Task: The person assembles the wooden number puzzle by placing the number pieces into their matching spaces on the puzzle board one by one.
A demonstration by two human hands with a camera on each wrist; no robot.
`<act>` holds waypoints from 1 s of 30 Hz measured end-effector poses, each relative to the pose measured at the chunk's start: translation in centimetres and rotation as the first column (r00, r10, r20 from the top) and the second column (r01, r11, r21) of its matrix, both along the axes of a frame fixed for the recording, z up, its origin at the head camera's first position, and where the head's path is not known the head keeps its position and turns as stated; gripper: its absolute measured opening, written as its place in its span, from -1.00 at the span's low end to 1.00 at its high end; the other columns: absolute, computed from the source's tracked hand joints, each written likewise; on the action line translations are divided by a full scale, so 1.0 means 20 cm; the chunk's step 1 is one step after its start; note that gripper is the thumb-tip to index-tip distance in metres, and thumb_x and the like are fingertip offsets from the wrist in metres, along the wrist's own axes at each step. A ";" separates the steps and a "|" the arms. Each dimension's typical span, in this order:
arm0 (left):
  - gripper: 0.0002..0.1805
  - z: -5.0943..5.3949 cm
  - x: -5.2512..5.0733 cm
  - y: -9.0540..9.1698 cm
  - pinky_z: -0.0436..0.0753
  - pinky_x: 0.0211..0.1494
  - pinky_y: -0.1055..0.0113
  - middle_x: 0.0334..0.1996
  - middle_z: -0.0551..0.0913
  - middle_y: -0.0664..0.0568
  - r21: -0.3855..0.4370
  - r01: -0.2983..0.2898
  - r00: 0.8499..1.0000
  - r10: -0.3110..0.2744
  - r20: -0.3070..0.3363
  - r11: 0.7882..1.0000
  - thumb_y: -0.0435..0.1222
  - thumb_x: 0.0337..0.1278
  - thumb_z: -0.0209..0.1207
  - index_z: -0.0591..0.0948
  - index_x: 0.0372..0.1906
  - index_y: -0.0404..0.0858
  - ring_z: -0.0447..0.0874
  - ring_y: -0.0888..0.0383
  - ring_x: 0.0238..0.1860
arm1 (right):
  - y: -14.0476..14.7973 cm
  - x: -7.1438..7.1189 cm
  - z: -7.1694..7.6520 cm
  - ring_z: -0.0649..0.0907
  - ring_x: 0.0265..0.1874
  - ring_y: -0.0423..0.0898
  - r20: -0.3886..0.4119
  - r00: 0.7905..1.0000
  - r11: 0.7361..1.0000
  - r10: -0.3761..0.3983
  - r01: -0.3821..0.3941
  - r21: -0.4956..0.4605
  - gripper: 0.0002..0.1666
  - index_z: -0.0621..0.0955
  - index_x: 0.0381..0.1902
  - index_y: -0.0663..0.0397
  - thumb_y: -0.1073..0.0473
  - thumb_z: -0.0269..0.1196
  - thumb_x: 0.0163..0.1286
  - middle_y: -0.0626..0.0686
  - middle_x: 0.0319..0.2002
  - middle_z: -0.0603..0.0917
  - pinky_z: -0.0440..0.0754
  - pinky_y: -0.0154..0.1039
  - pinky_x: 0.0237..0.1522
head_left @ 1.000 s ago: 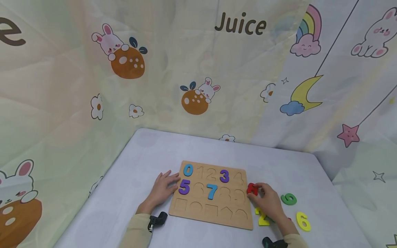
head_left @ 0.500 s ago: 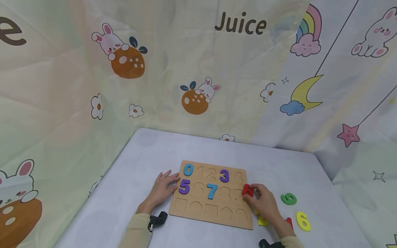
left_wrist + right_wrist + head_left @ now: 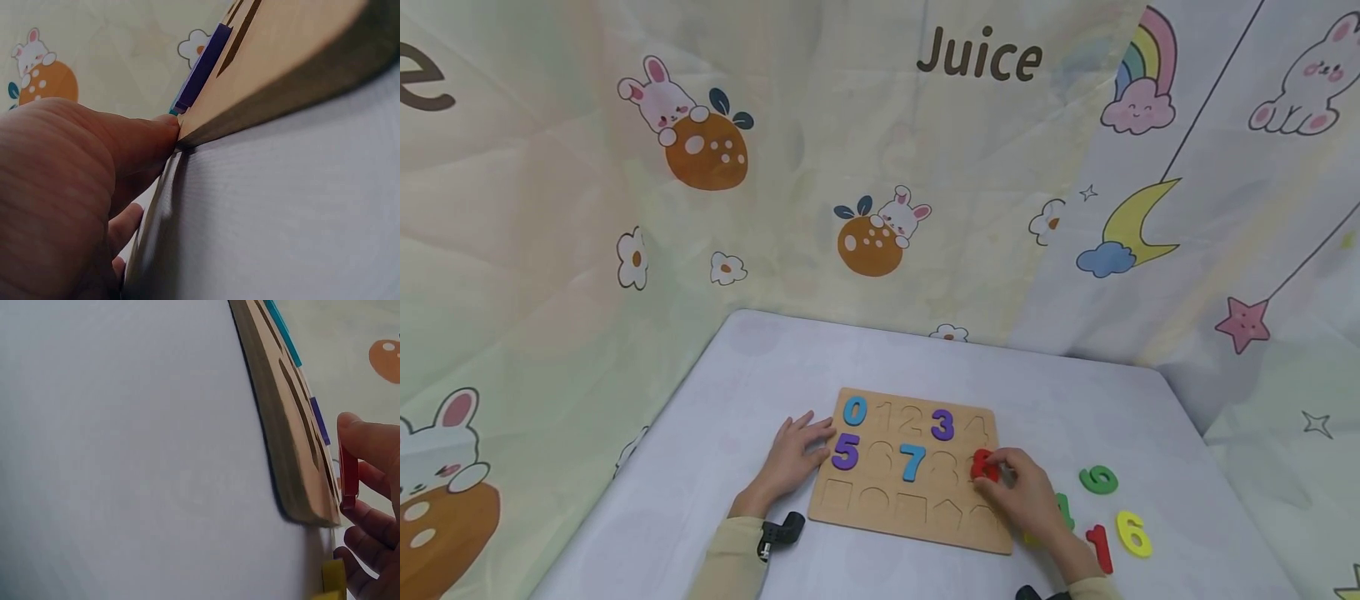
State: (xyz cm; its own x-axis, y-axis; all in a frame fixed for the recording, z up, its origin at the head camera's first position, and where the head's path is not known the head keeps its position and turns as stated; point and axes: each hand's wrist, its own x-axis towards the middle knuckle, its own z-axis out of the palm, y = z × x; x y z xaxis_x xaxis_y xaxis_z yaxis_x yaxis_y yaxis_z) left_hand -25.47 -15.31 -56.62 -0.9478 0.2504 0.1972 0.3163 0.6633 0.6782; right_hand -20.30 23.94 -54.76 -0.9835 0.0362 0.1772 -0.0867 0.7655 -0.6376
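Observation:
My right hand point(image 3: 1021, 496) pinches a red number piece point(image 3: 982, 467), which looks like an 8, over the right part of a wooden number board point(image 3: 880, 485). In the right wrist view the red piece point(image 3: 349, 478) stands on edge between thumb and fingers, above the board's surface. My left hand point(image 3: 792, 454) rests at the board's left edge with its fingers extended. Its thumb point(image 3: 147, 137) touches the board's edge in the left wrist view. Seated in the board are a blue 0 point(image 3: 854, 411), a purple 3 point(image 3: 942, 425), a purple 5 point(image 3: 846, 452) and a blue 7 point(image 3: 913, 463).
Right of the board lie a green 6 or 9 point(image 3: 1098, 479), a yellow 6 point(image 3: 1133, 534) and a red 1 point(image 3: 1099, 548). My right hand partly hides a green piece point(image 3: 1064, 510) and a yellow piece point(image 3: 1032, 540). A printed curtain point(image 3: 790, 167) hangs behind the white table point(image 3: 760, 358).
My right hand has moved left with the red number piece, from beside the board to over its right part. The red 1 has come into view. My left hand has stayed put.

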 end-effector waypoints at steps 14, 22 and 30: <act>-0.63 0.00 0.00 0.00 -0.18 0.57 -0.08 0.30 0.51 0.05 -0.001 0.002 1.000 -0.002 0.006 1.000 -0.29 0.20 0.28 0.64 0.12 -0.17 0.13 -0.09 0.48 | -0.09 0.02 -0.03 0.61 0.05 0.00 -0.009 1.000 0.999 0.010 -0.010 -0.043 -0.60 0.63 -0.20 -0.09 0.07 0.56 0.02 -0.02 -0.08 0.65 0.61 0.04 0.16; -0.63 0.01 0.00 0.00 -0.19 0.58 -0.06 0.30 0.51 0.06 -0.011 -0.001 1.000 0.001 0.013 1.000 -0.29 0.20 0.28 0.64 0.12 -0.18 0.12 -0.08 0.49 | -0.13 0.02 -0.06 0.60 0.02 -0.03 -0.078 0.997 0.997 0.006 -0.012 -0.080 -0.61 0.64 -0.26 -0.15 0.05 0.58 -0.04 -0.05 -0.12 0.68 0.56 0.05 0.16; -0.64 0.01 0.00 0.00 -0.13 0.56 -0.14 0.27 0.54 0.01 -0.012 0.000 1.000 0.000 -0.019 1.000 -0.32 0.17 0.29 0.65 0.10 -0.21 0.18 -0.14 0.46 | -0.16 0.01 -0.07 0.54 0.10 -0.01 -0.107 0.994 0.995 0.033 -0.043 -0.090 -0.61 0.65 -0.27 -0.19 -0.04 0.57 -0.03 -0.07 -0.08 0.66 0.16 0.24 0.42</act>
